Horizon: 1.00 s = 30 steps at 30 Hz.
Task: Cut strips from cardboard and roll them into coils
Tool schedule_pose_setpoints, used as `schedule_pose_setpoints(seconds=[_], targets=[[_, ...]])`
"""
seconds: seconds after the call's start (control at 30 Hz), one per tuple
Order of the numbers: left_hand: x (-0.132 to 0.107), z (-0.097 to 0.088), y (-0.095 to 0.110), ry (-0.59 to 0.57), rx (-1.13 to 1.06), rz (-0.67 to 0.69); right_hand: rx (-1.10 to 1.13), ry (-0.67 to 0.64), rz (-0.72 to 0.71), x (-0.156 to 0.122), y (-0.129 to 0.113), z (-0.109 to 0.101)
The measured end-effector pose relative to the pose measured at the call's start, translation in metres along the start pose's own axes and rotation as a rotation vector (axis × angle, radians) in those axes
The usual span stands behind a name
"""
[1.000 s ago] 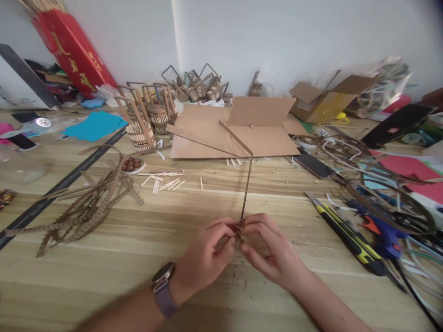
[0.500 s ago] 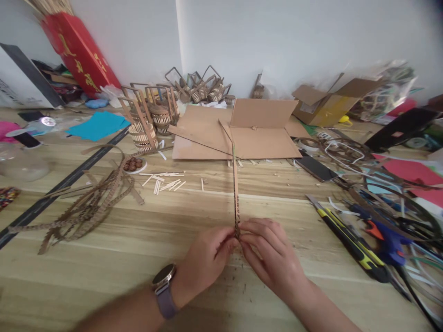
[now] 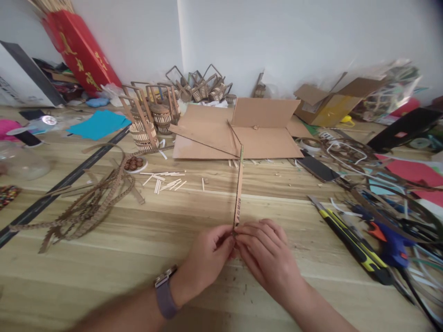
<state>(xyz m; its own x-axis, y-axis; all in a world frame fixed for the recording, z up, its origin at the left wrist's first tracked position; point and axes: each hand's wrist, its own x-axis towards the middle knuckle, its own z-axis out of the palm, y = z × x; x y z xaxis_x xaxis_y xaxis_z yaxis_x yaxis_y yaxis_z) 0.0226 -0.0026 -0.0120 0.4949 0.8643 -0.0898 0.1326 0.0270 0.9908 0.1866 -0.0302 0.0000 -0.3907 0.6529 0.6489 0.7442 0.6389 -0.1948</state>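
Bent cardboard strip (image 3: 239,184), far part overlapping cardboard sheet (image 3: 263,140) in view, near end on wearer's side of sheet; left hand (image 3: 211,256) and right hand (image 3: 268,253) there, fingertips pinching that end. Utility knife (image 3: 350,238) rightward of sheet, nearer wearer

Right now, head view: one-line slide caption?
Left hand and right hand hold a cardboard strip at its near end, utility knife to the right.

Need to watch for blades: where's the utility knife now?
In the head view, the utility knife lies on the tabletop toward the right side, right of the right hand and just left of the blue glue gun.
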Motion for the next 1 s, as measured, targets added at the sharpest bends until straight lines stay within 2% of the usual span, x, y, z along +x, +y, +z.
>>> schedule_pose_setpoints(seconds=[0.4, 0.63, 1.0], targets=[[0.0000, -0.0007, 0.0016, 0.001, 0.085, 0.032, 0.152, 0.037, 0.138, -0.0056, 0.0083, 0.0037], [0.0025, -0.0004, -0.0007, -0.032, -0.081, 0.024, 0.052, 0.031, 0.041, -0.0063, 0.0051, 0.0039], [0.0022, -0.0004, 0.0031, -0.051, -0.066, -0.017, 0.043, -0.001, 0.043, -0.0072, 0.0047, 0.0036]])
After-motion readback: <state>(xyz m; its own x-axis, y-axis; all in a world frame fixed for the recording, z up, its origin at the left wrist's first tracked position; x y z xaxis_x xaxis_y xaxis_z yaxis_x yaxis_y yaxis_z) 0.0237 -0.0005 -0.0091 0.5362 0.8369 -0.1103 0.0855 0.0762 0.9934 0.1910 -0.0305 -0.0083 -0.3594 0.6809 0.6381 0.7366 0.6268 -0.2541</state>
